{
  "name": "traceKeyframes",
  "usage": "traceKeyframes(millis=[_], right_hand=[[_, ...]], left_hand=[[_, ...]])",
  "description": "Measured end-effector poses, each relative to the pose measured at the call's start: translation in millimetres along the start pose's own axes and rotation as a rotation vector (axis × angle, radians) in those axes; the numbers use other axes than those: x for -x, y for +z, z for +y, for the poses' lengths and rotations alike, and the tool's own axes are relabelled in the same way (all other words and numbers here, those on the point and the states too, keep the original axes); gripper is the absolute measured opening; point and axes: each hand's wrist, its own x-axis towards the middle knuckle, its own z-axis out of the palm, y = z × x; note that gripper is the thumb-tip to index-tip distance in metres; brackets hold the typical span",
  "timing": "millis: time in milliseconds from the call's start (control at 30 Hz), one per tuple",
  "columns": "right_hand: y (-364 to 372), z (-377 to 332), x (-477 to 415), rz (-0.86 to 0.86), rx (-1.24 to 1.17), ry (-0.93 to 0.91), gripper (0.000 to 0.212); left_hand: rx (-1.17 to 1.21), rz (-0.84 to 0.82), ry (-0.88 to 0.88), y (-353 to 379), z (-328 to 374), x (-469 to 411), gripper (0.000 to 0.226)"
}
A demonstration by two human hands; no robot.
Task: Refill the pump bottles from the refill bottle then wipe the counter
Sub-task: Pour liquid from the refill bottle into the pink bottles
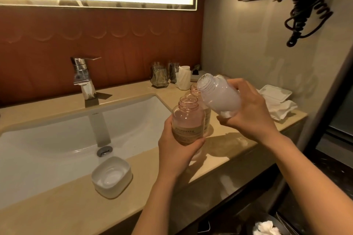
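My left hand [178, 150] grips a clear pinkish pump bottle [188, 120] with a beige label, its neck open and upright, just right of the sink. A second open pump bottle [207, 118] stands on the counter behind it, mostly hidden. My right hand [250, 112] holds the white translucent refill bottle [219, 95] by its base, tilted with its open mouth pointing up-left above the two bottles. No liquid stream shows. The beige counter [225, 149] lies under both hands.
A white sink [57, 139] with a chrome faucet [83, 76] fills the left. A white soap dish [111, 176] sits on the front rim. Glasses [159, 76] and a tissue [183, 77] stand at the back; folded white cloths [277, 101] lie at the right. A bin [267, 227] is below.
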Motion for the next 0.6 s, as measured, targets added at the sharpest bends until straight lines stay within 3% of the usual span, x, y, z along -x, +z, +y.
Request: traceKeyframes(millis=[600], right_hand=[[-14, 15, -18, -0.103, 0.158, -0.114, 0.082]], left_hand=[[0.044, -0.037, 0.049, -2, -6, -3, 0.076]])
